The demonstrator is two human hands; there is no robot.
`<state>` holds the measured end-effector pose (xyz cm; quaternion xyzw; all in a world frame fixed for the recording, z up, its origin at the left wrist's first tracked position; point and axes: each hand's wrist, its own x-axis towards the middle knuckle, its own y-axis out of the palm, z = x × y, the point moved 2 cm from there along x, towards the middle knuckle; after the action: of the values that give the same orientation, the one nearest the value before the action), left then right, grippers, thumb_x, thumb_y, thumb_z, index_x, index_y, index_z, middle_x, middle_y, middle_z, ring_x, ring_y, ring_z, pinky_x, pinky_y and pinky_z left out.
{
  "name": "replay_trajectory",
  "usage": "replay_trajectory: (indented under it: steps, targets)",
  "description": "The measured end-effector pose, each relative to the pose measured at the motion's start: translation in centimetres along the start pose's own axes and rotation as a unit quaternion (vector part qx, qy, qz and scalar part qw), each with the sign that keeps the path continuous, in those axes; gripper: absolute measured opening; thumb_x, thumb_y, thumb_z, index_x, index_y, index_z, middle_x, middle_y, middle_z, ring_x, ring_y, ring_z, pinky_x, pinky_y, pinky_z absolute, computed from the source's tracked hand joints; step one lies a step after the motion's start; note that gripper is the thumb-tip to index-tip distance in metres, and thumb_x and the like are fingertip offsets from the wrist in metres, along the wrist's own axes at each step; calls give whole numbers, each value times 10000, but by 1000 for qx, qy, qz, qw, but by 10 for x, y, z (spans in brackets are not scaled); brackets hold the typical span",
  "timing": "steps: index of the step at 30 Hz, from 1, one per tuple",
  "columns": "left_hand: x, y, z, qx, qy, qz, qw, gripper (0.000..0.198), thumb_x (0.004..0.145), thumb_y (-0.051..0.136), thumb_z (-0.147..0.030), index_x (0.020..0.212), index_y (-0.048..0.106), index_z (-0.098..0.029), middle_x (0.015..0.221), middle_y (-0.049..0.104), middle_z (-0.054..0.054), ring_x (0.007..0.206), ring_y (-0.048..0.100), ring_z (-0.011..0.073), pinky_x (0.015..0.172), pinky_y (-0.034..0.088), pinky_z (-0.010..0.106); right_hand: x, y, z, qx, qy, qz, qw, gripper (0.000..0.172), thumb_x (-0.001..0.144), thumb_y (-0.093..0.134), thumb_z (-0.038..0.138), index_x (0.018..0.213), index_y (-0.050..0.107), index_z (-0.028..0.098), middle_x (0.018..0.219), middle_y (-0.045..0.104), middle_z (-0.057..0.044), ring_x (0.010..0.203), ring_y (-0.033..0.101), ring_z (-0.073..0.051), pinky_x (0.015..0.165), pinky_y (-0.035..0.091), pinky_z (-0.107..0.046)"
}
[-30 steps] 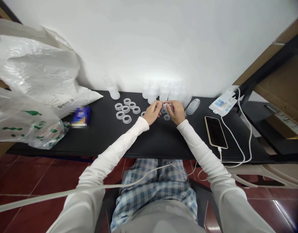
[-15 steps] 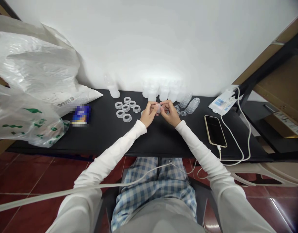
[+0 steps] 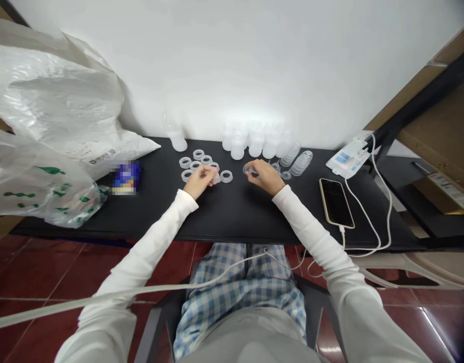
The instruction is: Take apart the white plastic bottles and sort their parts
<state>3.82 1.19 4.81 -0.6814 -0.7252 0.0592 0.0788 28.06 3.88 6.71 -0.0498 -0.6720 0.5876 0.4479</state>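
Note:
My left hand (image 3: 200,181) is over the right side of a group of translucent bottle rings (image 3: 185,162), thumb and fingers pinched together. A small whitish translucent piece (image 3: 217,178) shows at its fingertips; its exact form is hard to make out. Just right of it a single bottle ring (image 3: 226,176) lies flat on the black table. My right hand (image 3: 267,175) has its thumb and forefinger curled round the edge of a clear bottle nipple (image 3: 247,169), low over the table. More clear nipples (image 3: 286,175) lie beyond that hand, which partly covers them.
Several frosted bottles (image 3: 237,146) stand against the wall, one with a clear cap (image 3: 178,140) apart at left. Stacked clear caps (image 3: 302,163) lie at right. A phone (image 3: 336,202) with a white cable, a blue packet (image 3: 126,177) and large plastic bags (image 3: 54,101) flank the workspace.
My hands have parted from working together on a small clear piece. The left has moved left to the rings; the right stays near its place, now at a clear nipple.

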Motion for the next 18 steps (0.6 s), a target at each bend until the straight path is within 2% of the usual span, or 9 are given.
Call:
replay_trajectory:
  steps: [2,4,7,10,13,16,18]
  targets:
    - [-6,-6,6,61,68,-21,996,277,754,767,-325,885,562,-191,918,668,40,771,671,142,755,569,304,1,1,-1,-74,-17,39,996,186,968,466,241,1044,625,181,884,647,-68,836,555,-208,783,410,-340]
    - [-11,-7,10,154,130,-27,979,291,745,770,-304,868,525,-206,1021,668,60,917,681,197,859,572,375,1,3,0,-136,-29,65,988,233,993,435,270,1042,644,181,890,653,-78,856,534,-224,792,367,-358]
    - [-13,-4,11,324,191,-23,926,200,801,709,-299,857,537,-214,996,687,78,1062,633,279,973,518,465,-1,9,0,-186,-30,88,978,262,1003,422,283,1040,660,178,909,661,-91,901,518,-241,833,323,-379]
    - [-13,-2,8,441,202,-34,874,181,812,687,-318,887,576,-197,974,696,111,1152,576,345,1040,450,509,-4,12,-1,-206,-18,98,973,252,996,439,280,1032,669,181,950,664,-99,940,513,-250,883,293,-398]
    - [-12,6,0,486,212,-55,846,306,839,644,-398,1007,617,-144,1085,677,172,1170,562,372,1051,427,514,-6,12,-1,-201,-5,83,976,261,998,442,306,1045,675,198,1047,661,-106,989,513,-253,937,266,-420]
    - [-7,24,-8,484,241,-50,839,457,905,541,-435,1216,606,-107,1331,594,202,1274,520,355,1101,395,482,-5,9,1,-188,8,48,981,287,1007,418,306,1102,672,211,1126,655,-107,1050,514,-254,963,248,-424]
    - [1,37,-10,484,240,-38,840,518,928,501,-442,1342,568,-138,1470,507,178,1367,455,354,1133,367,488,-5,9,2,-179,11,34,983,295,1009,407,288,1115,672,213,1141,658,-104,1064,518,-248,964,248,-418]
